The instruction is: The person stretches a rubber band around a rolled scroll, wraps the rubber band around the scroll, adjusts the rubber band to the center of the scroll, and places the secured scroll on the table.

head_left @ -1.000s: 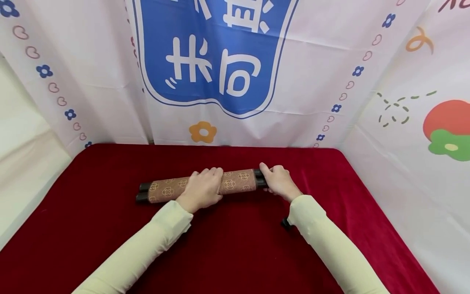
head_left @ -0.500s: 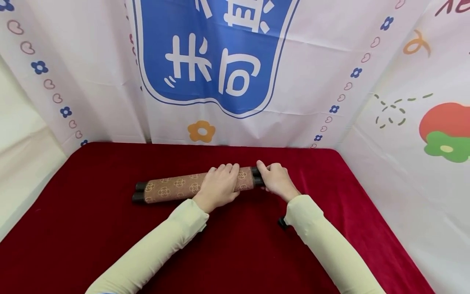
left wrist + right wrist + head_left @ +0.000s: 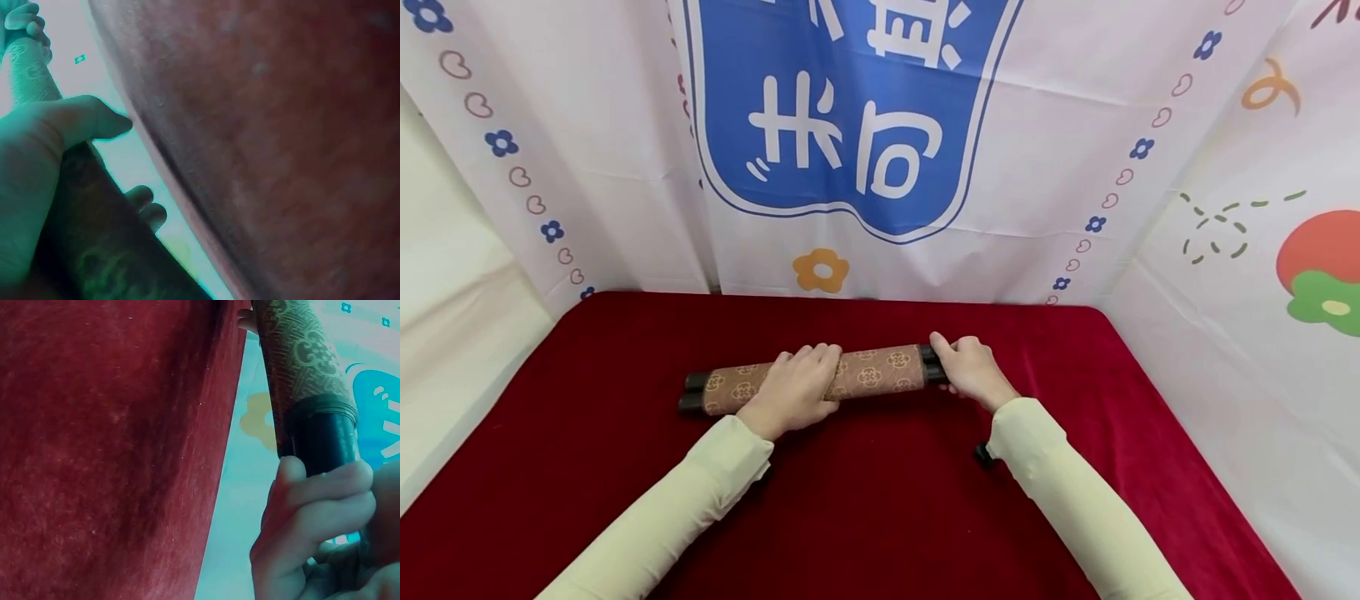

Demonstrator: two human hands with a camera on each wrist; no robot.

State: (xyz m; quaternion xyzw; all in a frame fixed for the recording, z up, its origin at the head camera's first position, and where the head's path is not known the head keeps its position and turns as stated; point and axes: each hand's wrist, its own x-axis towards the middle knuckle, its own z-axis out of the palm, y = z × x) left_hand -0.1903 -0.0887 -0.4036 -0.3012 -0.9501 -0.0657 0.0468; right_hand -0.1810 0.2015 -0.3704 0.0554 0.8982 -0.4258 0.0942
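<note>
A rolled scroll in brown patterned brocade, with paired dark end knobs, lies slightly slanted across the red-covered table. My left hand holds it around its middle from above. In the left wrist view, the thumb passes over the near side and fingertips show past the far side. At the right end my right hand grips the dark knobs. Up close in the right wrist view, fingers curl round one black knob; part of that end is hidden by the hand.
The red cloth covers the table. A small black object, partly hidden, sits by my right sleeve. White printed curtains stand behind and at both sides of the table.
My left hand slid right along the scroll, toward the right hand, then came back left to the middle. The right hand keeps its grip on the end; the scroll stays in place.
</note>
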